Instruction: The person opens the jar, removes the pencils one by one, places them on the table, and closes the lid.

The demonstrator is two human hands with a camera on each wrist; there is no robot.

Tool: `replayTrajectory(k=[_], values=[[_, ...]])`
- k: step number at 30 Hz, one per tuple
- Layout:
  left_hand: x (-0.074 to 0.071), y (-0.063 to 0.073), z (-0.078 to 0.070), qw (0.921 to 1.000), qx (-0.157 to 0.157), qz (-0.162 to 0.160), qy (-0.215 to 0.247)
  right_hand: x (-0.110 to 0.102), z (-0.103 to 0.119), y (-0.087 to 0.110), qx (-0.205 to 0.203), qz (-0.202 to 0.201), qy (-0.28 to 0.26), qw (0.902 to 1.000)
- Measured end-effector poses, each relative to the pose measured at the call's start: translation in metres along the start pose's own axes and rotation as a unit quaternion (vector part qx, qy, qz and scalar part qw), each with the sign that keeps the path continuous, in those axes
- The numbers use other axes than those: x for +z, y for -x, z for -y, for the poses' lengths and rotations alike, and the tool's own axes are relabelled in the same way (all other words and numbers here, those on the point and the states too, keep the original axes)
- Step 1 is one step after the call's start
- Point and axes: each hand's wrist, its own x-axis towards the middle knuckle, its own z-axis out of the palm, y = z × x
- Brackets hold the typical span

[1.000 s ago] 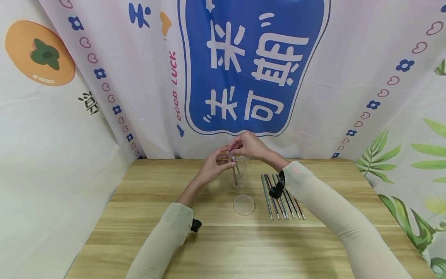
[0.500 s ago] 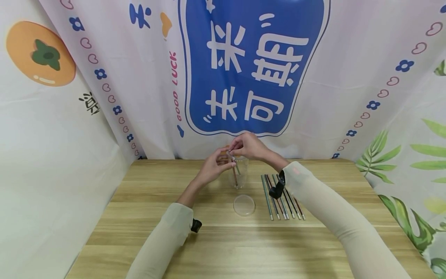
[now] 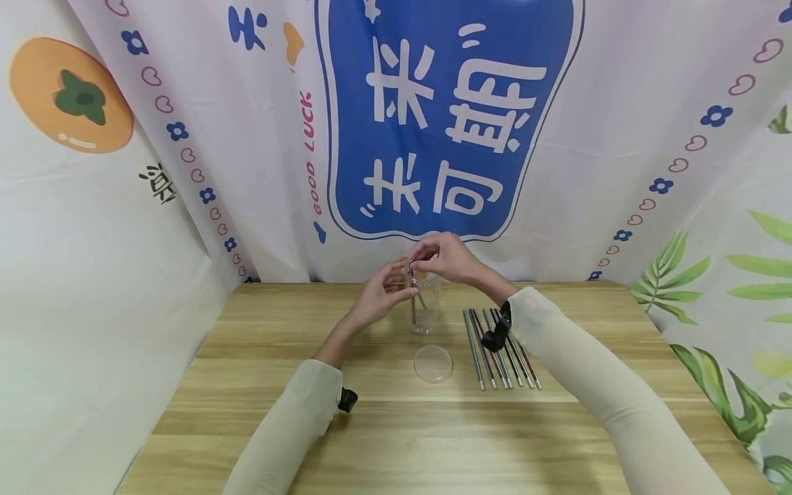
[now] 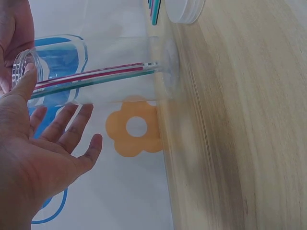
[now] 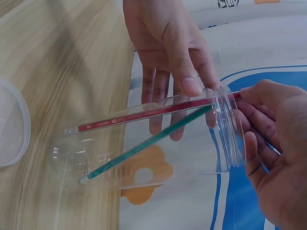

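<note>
A clear plastic jar [image 3: 432,306] stands upright near the table's back edge, its mouth uncovered. My left hand [image 3: 376,297] holds it near the top, with the thumb on the near side and the fingers partly behind it. At the mouth, my right hand [image 3: 447,260] pinches the upper end of a red pencil [image 5: 148,112], most of which is inside the jar. A green pencil [image 5: 148,142] leans inside too, its lower end at the jar's bottom. The right wrist view shows the red pencil's lower tip close to the bottom; whether it touches I cannot tell.
A round clear lid [image 3: 433,364] lies flat on the wooden table [image 3: 396,440] in front of the jar. To its right, several pencils [image 3: 504,361] lie side by side, partly under the right wrist. A printed cloth [image 3: 284,172] hangs directly behind the table.
The red pencil has become more upright, its lower end shifting slightly left and up. My right hand and wrist have moved a little right. My left hand, the lid and the loose pencils stay put.
</note>
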Motion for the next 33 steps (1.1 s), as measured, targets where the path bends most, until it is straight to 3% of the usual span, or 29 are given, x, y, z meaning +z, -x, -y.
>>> replayTrajectory(k=[10, 20, 33], values=[[0.001, -0.001, 0.002, 0.9999, -0.003, -0.002, -0.013, -0.002, -0.003, 0.007, 0.003, -0.058, -0.084, 0.9947], [0.001, -0.001, 0.0, 0.9996, -0.001, -0.013, -0.025, -0.012, -0.002, 0.01, 0.0, -0.108, -0.121, 0.9867], [0.002, -0.002, 0.001, 0.9995, -0.002, -0.017, -0.027, -0.031, -0.001, 0.015, 0.007, -0.181, -0.22, 0.9584]])
